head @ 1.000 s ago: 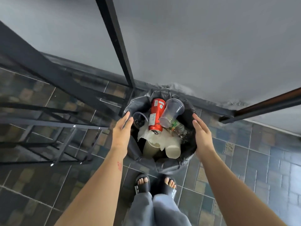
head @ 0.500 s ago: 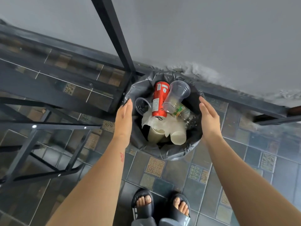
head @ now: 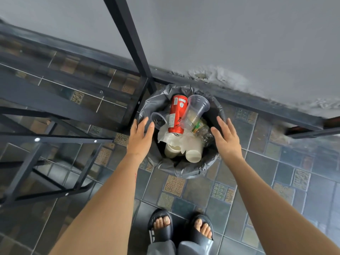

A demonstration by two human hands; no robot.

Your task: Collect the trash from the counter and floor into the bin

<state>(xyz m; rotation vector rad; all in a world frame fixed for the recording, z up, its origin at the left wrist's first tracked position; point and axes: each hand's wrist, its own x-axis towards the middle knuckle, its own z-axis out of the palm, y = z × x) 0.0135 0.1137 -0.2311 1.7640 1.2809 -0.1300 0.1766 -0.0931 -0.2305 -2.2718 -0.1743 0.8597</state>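
Grey plastic liner drapes over the rim of the round bin (head: 185,171), which stands on the tiled floor (head: 261,183) at the centre of the head view, close under the grey wall (head: 220,39). Its upper left edge sits right beside a black metal frame leg (head: 128,37); to the right and toward the lower frame the floor lies open. Inside, a red can (head: 176,115) leans beside a clear plastic cup (head: 195,112), with a smaller clear cup (head: 157,120) at the left, a crushed plastic bottle (head: 202,130), crumpled white paper (head: 176,141) and two paper cups (head: 193,155) heaped to the rim. The left hand (head: 138,139) is spread flat and empty over the bin's left edge; the right hand (head: 227,139) is likewise spread and empty over the right edge. Black sandals (head: 162,230) stand at the lower frame.
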